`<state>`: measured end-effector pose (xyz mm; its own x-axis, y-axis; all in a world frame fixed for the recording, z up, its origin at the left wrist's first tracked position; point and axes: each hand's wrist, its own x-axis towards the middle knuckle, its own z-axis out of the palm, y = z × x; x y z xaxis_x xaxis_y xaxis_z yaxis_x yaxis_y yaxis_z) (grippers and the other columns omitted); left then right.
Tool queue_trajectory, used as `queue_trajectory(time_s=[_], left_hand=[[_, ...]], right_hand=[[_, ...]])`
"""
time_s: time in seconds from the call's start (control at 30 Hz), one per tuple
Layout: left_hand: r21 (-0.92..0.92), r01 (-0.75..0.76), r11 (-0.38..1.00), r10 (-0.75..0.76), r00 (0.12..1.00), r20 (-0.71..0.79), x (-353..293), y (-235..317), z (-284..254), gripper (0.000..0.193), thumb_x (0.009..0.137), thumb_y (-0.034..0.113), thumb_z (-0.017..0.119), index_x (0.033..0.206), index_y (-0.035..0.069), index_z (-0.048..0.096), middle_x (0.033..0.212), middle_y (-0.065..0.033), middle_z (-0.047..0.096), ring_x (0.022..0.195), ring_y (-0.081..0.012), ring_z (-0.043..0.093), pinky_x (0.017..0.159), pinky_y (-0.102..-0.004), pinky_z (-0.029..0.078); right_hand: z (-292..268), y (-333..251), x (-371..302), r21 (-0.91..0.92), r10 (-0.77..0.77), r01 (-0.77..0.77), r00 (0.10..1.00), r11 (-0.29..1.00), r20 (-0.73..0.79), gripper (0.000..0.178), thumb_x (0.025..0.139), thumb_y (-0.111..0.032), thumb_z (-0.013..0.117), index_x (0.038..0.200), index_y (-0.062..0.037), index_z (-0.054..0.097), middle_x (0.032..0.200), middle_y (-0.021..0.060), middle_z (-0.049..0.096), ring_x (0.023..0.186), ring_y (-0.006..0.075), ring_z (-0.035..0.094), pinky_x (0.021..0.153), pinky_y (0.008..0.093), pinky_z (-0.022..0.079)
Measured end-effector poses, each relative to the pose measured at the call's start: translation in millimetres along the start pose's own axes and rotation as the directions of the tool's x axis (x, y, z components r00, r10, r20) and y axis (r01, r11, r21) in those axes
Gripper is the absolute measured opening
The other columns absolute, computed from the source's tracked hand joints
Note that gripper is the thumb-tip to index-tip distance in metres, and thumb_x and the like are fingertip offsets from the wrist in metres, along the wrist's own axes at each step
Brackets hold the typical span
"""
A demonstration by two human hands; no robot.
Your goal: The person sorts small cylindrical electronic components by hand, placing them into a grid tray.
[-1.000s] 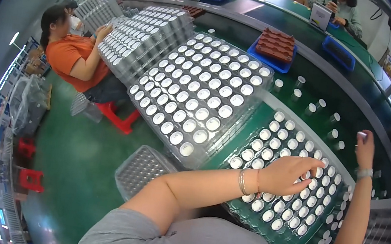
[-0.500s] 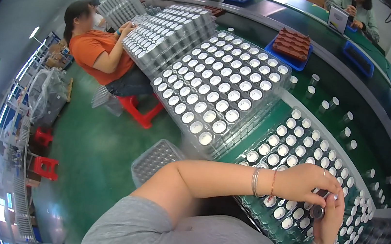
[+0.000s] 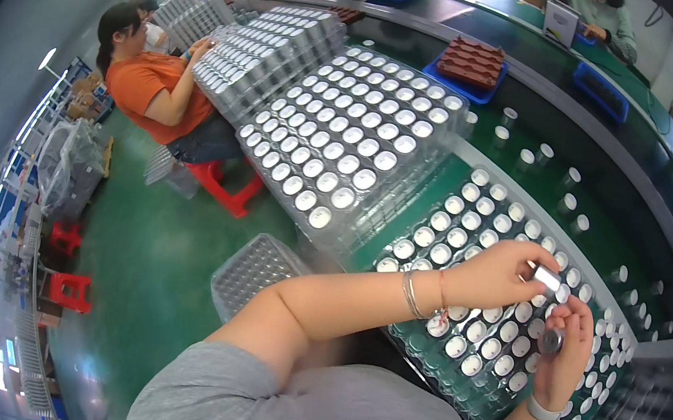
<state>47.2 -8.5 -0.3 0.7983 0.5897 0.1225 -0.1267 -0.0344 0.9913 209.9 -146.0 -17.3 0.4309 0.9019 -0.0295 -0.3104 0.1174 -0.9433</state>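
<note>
Workshop floor [image 3: 119, 301] is green, with a red plastic stool [image 3: 70, 292] at far left. A person in an orange shirt [image 3: 148, 86] sits beside stacked transparent plastic trays [image 3: 286, 85] bearing white-topped cylinders. Nearer me lies a transparent plastic tray with moulded pockets [image 3: 262, 270]. Right of it, a broad transparent tray [image 3: 357, 236] carries further rows of white-topped cylinders. Green table [image 3: 414, 211] shows between it and a second loaded tray [image 3: 457, 391] beneath my hands. Behind, a reddish-brown moulded tray [image 3: 471, 61] sits in a blue plastic bin [image 3: 476, 96].

Fingers of my left hand [image 3: 503, 274] are pinched on a shiny silver metal cylinder [image 3: 546, 279], tilted, above the second tray. Fingers of my right hand [image 3: 572, 344], just beside, are curled and grasping a dark-ended metal cylinder [image 3: 551, 342]; whether they also touch the silver one, I cannot tell. Beyond, upright silver cylinders [image 3: 571, 178] stand apart from one another.
</note>
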Motion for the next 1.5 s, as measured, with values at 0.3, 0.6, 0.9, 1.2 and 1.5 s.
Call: queue_trajectory(time_s=[0.3,0.6,0.9,1.2,1.5], left_hand=[[-0.262,0.06,0.963,-0.074,0.996,-0.042,-1,-26,-3,0.038,0.078,-0.007,0.072,0.113,-0.002,0.057,0.114,-0.0128,0.062,0.101,-0.0206,0.064,0.088,-0.0339,0.055],[-0.128,0.041,0.991,-0.044,0.999,-0.025,2,-17,1,0.039,0.076,-0.008,0.073,0.111,-0.003,0.058,0.114,-0.0132,0.063,0.106,-0.0195,0.062,0.092,-0.0316,0.052],[0.006,-0.02,1.0,0.02,1.0,0.023,-4,-25,-4,0.045,0.074,-0.011,0.072,0.115,0.0,0.057,0.117,-0.015,0.061,0.11,-0.0221,0.059,0.091,-0.0341,0.052],[0.148,-0.156,0.977,0.15,0.987,0.048,-3,-27,-6,0.043,0.072,-0.005,0.077,0.112,-0.001,0.062,0.116,-0.012,0.061,0.106,-0.0212,0.062,0.092,-0.032,0.052],[0.273,-0.174,0.946,0.17,0.985,0.036,-3,-27,-4,0.043,0.07,-0.003,0.078,0.11,0.0,0.064,0.116,-0.0115,0.063,0.106,-0.0216,0.063,0.088,-0.0316,0.055]], right_hand=[[13,8,1,0.215,0.05,-0.08,0.988,0.973,0.143,0.041,0.091,-0.016,0.064,0.125,0.0014,0.051,0.121,0.0124,0.058,0.112,0.0196,0.057,0.093,0.0326,0.046],[13,9,2,0.067,0.035,-0.039,0.997,0.997,0.068,0.038,0.088,0.002,0.062,0.124,0.0025,0.052,0.117,0.0133,0.059,0.098,0.0169,0.062,0.085,0.0286,0.053],[14,18,5,0.039,-0.057,0.052,0.987,0.998,0.149,0.036,0.087,0.007,0.06,0.122,0.0013,0.054,0.12,0.0097,0.056,0.106,0.0154,0.057,0.084,0.0281,0.051],[15,14,5,0.019,0.046,-0.049,0.991,0.999,0.127,0.034,0.093,-0.003,0.058,0.126,0.0032,0.05,0.107,0.0102,0.06,0.085,0.0127,0.062,0.071,0.0246,0.051],[15,15,6,-0.015,0.064,-0.063,0.993,0.998,0.097,0.032,0.094,-0.005,0.058,0.123,0.0039,0.051,0.1,0.0101,0.063,0.079,0.0113,0.062,0.067,0.0232,0.05]])
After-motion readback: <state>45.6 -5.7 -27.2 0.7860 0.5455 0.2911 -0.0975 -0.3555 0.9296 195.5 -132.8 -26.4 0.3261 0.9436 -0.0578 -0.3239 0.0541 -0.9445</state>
